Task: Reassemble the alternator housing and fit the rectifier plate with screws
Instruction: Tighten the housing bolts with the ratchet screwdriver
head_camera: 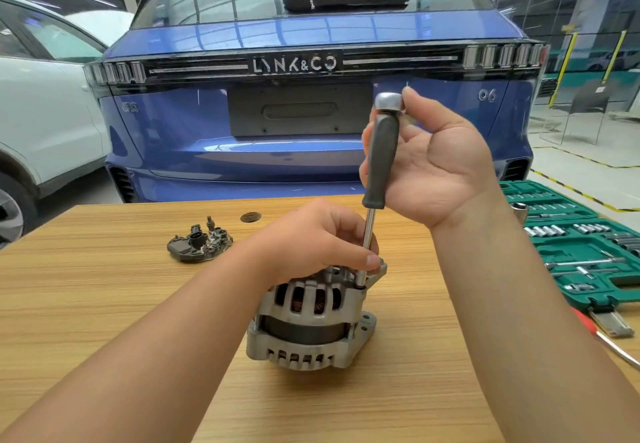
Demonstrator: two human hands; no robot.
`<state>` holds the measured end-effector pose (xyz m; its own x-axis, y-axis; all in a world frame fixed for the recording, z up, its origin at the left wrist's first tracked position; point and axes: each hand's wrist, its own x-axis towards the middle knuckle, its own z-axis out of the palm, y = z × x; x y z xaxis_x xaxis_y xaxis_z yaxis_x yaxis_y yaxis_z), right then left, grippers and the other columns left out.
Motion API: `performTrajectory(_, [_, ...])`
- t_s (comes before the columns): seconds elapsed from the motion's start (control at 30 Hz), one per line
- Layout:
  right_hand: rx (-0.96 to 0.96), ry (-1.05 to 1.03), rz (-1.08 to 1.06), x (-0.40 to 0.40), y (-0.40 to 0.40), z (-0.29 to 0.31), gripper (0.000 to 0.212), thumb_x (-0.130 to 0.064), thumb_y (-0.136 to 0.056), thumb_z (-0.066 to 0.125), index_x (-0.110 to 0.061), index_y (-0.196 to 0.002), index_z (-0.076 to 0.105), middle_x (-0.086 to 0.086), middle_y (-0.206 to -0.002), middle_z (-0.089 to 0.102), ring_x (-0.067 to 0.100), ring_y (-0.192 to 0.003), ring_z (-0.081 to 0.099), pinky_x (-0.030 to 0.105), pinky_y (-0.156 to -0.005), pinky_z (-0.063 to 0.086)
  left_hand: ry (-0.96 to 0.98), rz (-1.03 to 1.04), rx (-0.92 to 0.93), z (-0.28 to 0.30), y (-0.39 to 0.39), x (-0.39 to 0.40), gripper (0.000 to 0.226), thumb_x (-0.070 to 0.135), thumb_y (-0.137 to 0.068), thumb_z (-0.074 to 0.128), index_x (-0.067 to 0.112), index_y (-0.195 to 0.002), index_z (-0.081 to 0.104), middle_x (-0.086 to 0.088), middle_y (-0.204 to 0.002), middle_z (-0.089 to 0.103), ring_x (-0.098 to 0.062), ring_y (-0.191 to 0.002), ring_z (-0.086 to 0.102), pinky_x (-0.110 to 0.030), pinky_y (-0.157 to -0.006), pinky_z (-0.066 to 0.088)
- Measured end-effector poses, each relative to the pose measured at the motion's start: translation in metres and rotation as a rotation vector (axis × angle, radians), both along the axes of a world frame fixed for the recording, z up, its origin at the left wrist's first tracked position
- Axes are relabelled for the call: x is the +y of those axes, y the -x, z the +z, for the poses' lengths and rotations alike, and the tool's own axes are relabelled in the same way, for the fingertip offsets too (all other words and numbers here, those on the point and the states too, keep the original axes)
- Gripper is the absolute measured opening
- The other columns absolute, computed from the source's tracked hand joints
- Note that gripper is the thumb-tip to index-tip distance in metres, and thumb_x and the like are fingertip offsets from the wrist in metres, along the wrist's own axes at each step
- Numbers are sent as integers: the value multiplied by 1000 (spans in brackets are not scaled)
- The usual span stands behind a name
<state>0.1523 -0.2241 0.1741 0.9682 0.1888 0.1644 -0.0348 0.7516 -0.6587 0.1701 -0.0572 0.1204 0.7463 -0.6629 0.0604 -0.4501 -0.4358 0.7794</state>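
Our right hand (433,162) curls its fingers around the nut driver (379,162) handle, its tip seemingly on a housing bolt. Just below our left hand (311,238), whose fingers grip its top, the alternator (308,321) stands on the desk (104,304); the rectifier plate (199,243) lies farther left.

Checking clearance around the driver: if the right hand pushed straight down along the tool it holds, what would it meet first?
Likely the left hand, which pinches the shaft of the nut driver just below the right hand. Under that sits the alternator housing, where the tip is seated, though depth is hard to judge.
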Motion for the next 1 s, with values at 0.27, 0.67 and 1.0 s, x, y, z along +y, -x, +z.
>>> performTrajectory(0.27, [-529,470,-822,26,1,-20,23,-11,-97,57,-32,-94,66,-19,-76,60,16,-79,61,26,-63,51,-21,35,1,1,1,-2,5,27,-87,79,30,-84,76,4,-90,78,-16,-89,74,-48,-96,55])
performTrajectory(0.67, [-310,297,-667,21,13,-18,23,-17,-88,51,-32,-91,68,-1,-99,64,14,-75,61,27,-58,49,-86,65,-10,4,6,-6,5,32,-88,78,35,-85,75,6,-91,77,-14,-90,73,-50,-97,54])
performTrajectory(1.0, [-381,280,-397,17,9,-14,41,-47,-89,50,-24,-119,67,-1,-104,68,11,-77,57,28,-67,48,-59,37,-7,4,6,0,1,34,-85,75,33,-85,76,5,-94,78,-15,-95,73,-53,-101,51])
